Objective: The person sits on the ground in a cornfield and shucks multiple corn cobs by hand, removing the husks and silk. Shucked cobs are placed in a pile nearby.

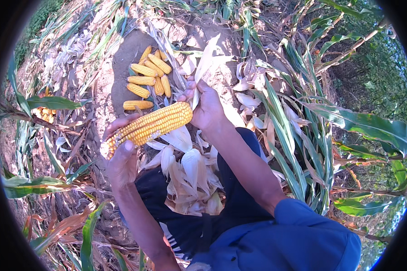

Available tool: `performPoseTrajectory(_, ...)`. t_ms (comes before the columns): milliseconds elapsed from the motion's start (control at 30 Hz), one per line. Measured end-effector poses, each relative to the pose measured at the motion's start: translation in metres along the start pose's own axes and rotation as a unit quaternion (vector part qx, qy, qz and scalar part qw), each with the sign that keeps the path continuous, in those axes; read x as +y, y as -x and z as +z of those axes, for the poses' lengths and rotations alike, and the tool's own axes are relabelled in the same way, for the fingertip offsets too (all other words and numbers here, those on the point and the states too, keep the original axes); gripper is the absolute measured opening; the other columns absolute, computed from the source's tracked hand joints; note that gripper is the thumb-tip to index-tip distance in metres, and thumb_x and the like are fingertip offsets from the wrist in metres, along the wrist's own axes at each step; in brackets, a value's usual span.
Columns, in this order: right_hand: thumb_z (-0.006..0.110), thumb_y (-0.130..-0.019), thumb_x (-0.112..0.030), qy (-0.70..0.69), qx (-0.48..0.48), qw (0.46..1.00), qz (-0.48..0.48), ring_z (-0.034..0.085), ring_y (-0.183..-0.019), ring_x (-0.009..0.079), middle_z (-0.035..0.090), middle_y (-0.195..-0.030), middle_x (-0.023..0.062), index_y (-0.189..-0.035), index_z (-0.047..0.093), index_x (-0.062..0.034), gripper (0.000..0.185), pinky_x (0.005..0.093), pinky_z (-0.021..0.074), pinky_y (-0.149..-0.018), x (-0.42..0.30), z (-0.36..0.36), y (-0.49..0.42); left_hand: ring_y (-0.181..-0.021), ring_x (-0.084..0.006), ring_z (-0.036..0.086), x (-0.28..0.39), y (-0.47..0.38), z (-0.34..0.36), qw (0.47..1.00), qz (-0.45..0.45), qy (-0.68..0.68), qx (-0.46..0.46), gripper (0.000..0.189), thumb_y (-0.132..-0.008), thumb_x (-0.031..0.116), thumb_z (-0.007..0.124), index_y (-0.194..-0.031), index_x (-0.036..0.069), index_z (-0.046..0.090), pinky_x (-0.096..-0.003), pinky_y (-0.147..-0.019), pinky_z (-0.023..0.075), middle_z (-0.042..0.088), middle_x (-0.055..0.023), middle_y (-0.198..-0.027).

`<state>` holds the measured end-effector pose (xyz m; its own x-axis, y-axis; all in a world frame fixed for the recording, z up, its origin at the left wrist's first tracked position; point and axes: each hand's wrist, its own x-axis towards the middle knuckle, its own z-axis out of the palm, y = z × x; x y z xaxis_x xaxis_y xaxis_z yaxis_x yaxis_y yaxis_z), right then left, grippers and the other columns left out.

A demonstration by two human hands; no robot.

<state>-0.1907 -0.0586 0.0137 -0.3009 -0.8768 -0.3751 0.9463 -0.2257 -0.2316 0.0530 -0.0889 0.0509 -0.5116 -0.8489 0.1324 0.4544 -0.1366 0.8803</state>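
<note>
A bare ear of yellow corn (152, 125) lies across the front of me, tilted up to the right. My left hand (122, 152) grips its left end, thumb on the kernels and fingers behind. At the ear's right end, my right hand (203, 105) pinches a pale dry corn husk (207, 59) that points up and away. Whether that husk is still joined to the ear is hidden by the fingers. Beyond my hands, several husked corn ears (149, 73) lie heaped on bare soil. Loose dry husks (193, 169) are piled between my legs.
Cut corn stalks with long green leaves (291, 142) lie along my right. More husks (247, 98) are scattered beside them. At far left, another small heap of yellow corn (45, 113) shows behind a leaf. Standing or leaning leaves (44, 186) reach in from the left.
</note>
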Motion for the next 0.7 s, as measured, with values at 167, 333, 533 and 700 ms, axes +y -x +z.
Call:
performPoseTrajectory(167,0.041,-0.114,-0.025,0.061,-0.008,0.997,-0.051,0.043,-0.052,0.0090,0.050,-0.069,-0.0037,-0.105,0.054,-0.0090,0.023,0.0319,0.0473,-0.058,-0.022,0.002,0.005,-0.117,-0.0333,0.070,0.027,0.015,0.002,0.977,-0.167,-0.116,-0.056,0.107,-0.061,0.022,0.101,-0.149,-0.007,0.047,-0.0416,-0.086,0.0661,0.063,-0.0210,-0.137)
performPoseTrajectory(333,0.054,-0.111,-0.032,0.174,-0.043,0.975,-0.133,0.042,-0.052,0.0098,0.050,-0.070,-0.0002,-0.105,0.055,-0.0061,0.027,0.0309,0.0462,-0.051,-0.020,0.009,0.018,-0.104,-0.0286,0.074,0.009,0.017,0.019,0.950,-0.248,-0.146,-0.124,0.111,-0.061,0.026,0.100,-0.152,-0.005,0.045,-0.0374,-0.079,0.0646,0.064,-0.0210,-0.136)
performPoseTrajectory(533,0.053,-0.111,-0.033,0.173,-0.109,0.975,-0.089,0.040,-0.046,0.0084,0.049,-0.063,-0.0029,-0.101,0.059,-0.0049,0.030,0.0284,0.0426,-0.048,-0.004,0.004,0.021,-0.082,-0.0326,0.072,-0.058,0.019,0.030,0.780,-0.165,-0.601,-0.064,0.051,-0.071,0.018,0.086,-0.110,-0.003,0.060,-0.0409,-0.079,0.0572,0.073,-0.0178,-0.091)
performPoseTrajectory(700,0.044,-0.114,-0.034,-0.185,-0.193,0.964,0.012,0.034,-0.043,0.0062,0.042,-0.059,-0.0060,-0.101,0.057,-0.0075,0.033,0.0263,0.0349,-0.042,-0.012,0.002,0.013,-0.068,-0.0252,0.070,-0.074,0.027,0.051,0.933,-0.284,-0.212,-0.061,0.042,-0.076,0.016,0.081,-0.109,0.000,0.061,-0.0397,-0.064,0.0594,0.070,-0.0131,-0.087)
